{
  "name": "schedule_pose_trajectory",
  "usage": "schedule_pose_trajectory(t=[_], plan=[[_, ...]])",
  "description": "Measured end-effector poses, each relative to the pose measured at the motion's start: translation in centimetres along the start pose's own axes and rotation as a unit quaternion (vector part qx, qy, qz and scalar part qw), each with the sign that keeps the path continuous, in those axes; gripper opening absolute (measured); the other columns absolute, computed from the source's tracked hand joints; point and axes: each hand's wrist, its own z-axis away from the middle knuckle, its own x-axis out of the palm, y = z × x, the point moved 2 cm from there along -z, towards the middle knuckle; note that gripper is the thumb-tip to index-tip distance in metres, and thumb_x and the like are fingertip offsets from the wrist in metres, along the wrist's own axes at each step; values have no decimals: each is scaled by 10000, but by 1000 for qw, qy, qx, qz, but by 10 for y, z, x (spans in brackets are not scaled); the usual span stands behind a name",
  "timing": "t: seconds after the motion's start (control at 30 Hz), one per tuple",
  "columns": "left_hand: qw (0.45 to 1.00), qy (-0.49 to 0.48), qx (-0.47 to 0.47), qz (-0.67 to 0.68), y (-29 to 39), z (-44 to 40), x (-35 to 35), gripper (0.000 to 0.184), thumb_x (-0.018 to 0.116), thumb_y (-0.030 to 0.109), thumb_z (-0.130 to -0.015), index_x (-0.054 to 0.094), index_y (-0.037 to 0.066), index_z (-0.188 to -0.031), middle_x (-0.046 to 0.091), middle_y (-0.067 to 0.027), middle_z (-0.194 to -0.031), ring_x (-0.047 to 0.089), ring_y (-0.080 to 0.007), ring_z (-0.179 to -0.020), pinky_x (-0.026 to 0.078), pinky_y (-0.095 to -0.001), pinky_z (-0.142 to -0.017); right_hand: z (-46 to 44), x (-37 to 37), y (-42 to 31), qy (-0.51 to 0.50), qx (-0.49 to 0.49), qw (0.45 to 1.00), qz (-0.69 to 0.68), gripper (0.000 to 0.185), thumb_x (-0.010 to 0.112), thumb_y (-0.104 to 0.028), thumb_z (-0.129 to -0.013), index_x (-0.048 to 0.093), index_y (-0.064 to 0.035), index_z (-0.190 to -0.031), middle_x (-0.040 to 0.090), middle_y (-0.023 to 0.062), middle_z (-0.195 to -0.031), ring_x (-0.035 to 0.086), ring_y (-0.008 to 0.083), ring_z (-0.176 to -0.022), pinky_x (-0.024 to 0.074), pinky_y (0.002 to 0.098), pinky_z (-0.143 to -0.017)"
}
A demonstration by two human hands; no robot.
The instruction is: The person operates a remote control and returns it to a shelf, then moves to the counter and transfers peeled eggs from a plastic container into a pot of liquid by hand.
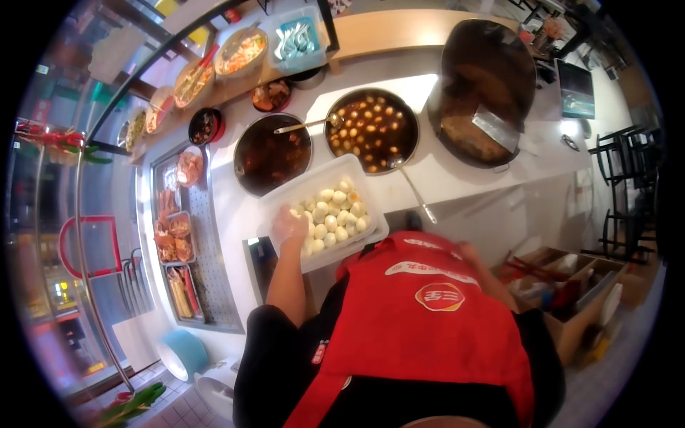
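A translucent plastic tub (275,203) full of peeled boiled eggs (330,216) sits at the counter's front edge, below two pots. My left hand (289,226) reaches into the tub's left side, against the eggs; its fingers are blurred, and whether they grip an egg cannot be made out. Past the tub, the right pot (415,146) holds dark broth with many eggs in it, and two ladles (419,192) (303,127) rest on its rim. Dark broth with a few pieces fills the left pot (273,157). My right forearm (492,277) passes beside the red apron, its hand hidden behind the cloth.
A large dark wok-like pan (485,85) stands on the right. Trays of meat (173,237) lie at the left on a perforated metal surface (217,274). Bowls of food (241,53) and a tub of packets (296,39) line the back shelf. An open divided box (571,292) is at lower right.
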Motion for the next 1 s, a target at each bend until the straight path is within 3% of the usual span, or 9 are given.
schedule_pose_trajectory(t=[0.17, 0.27, 0.37, 0.47, 0.53, 0.73, 0.83, 0.97, 1.0], plan=[[997, 19, 22, -72, 5, 10, -2, 647, 753, 420, -807, 554, 124, -1346, 649, -161, -1287, 595, -378, -1194, 467, -462, -1032, 12, -9, -37, 40, 28, 999, -15, 318, 591, -278, -966, 725, -129, -1214, 686, 189, -1234, 646, 359, -1138, 507, 467, -1017], [997, 15, 65, -42, 5, 7, 5, 695, 738, 500, -815, 538, 146, -1379, 640, -174, -1292, 595, -378, -1193, 461, -475, -1031, 4, 4, -25, 34, -20, 999, -36, 319, 575, -276, -968, 737, -119, -1194, 682, 204, -1229, 643, 360, -1149, 494, 459, -1042], [994, -20, 97, 43, 5, 5, 19, 848, 699, 665, -788, 465, 211, -1465, 579, -199, -1363, 581, -397, -1236, 473, -478, -1042, 9, 7, -21, 45, 25, 998, -34, 314, 571, -271, -966, 746, -109, -1170, 682, 206, -1230, 640, 371, -1148, 491, 459, -1039], [995, -32, 93, 9, 15, 4, 22, 848, 686, 681, -791, 461, 220, -1465, 568, -221, -1361, 596, -400, -1215, 486, -480, -1024, 12, 6, -21, 54, 12, 998, -27, 314, 570, -282, -966, 751, -110, -1156, 681, 206, -1235, 641, 372, -1144, 495, 460, -1022], [995, -29, 92, 9, 20, 9, 17, 807, 668, 680, -820, 505, 180, -1433, 581, -204, -1343, 577, -388, -1230, 453, -486, -1052, 17, 4, -22, 51, 28, 997, -41, 311, 572, -280, -965, 752, -108, -1151, 676, 208, -1247, 642, 372, -1140, 492, 463, -1023], [997, -34, 66, 13, 27, 14, 11, 729, 687, 647, -818, 534, 221, -1389, 564, -199, -1308, 586, -387, -1203, 484, -500, -1010, 35, -6, -43, 62, 98, 988, -106, 326, 560, -306, -966, 747, -98, -1134, 693, 210, -1183, 646, 378, -1116, 495, 472, -1013], [996, -13, 85, 15, 19, 8, 21, 701, 702, 623, -812, 549, 214, -1360, 566, -199, -1300, 592, -385, -1192, 488, -495, -1005, -25, 27, 26, 62, -12, 998, -4, 334, 552, -319, -962, 750, -99, -1118, 701, 212, -1145, 649, 379, -1103, 500, 471, -1002], [990, -2, 132, 39, 15, 7, 23, 665, 729, 576, -804, 562, 203, -1329, 563, -181, -1308, 595, -378, -1187, 494, -491, -1000, -26, 26, 29, 64, -28, 997, 26, 340, 545, -319, -962, 746, -104, -1132, 700, 212, -1147, 648, 380, -1100, 499, 470, -1005], [990, -15, 132, 38, 17, 7, 21, 656, 739, 559, -800, 566, 201, -1322, 562, -173, -1316, 596, -372, -1186, 497, -488, -999, -26, 25, 28, 79, -49, 996, -1, 323, 603, -289, -909, 751, -55, -1077, 724, 212, -1070, 685, 355, -1005, 529, 449, -915]])
